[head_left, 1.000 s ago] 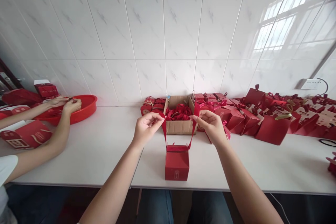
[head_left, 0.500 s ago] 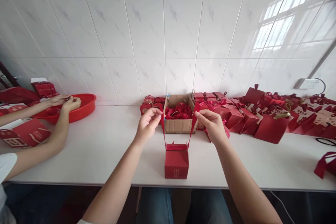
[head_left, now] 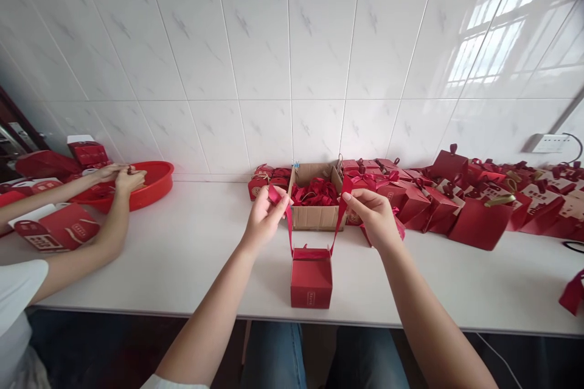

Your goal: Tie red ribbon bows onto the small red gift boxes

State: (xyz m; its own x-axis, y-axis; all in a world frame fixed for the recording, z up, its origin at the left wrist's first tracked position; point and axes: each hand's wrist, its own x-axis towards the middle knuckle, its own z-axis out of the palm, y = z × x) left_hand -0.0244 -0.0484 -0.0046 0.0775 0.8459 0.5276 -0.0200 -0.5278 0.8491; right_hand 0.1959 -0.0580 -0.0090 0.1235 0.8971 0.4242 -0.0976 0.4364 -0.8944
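Observation:
A small red gift box [head_left: 311,279] stands upright on the white table, close to its front edge. A red ribbon [head_left: 340,219] runs through the top of the box, and its two ends rise to my hands. My left hand [head_left: 265,216] pinches one end, with a bit of ribbon looped over the fingers. The other end is pinched between thumb and finger of my right hand [head_left: 371,213]. Both hands are above the box, spread to either side. Right behind it sits an open cardboard box [head_left: 318,219] holding a heap of red ribbons [head_left: 314,192].
Many finished-looking red gift boxes [head_left: 479,219] crowd the table's back right. At left, a co-worker's hands [head_left: 125,176] are over a red plastic basin [head_left: 157,185], beside an open red box [head_left: 59,226]. A power socket [head_left: 549,143] is on the tiled wall.
The view has shifted slightly, so everything sits a little further right. My left hand has turned, and its ribbon end now bends over the fingers. Both hands keep their pinch.

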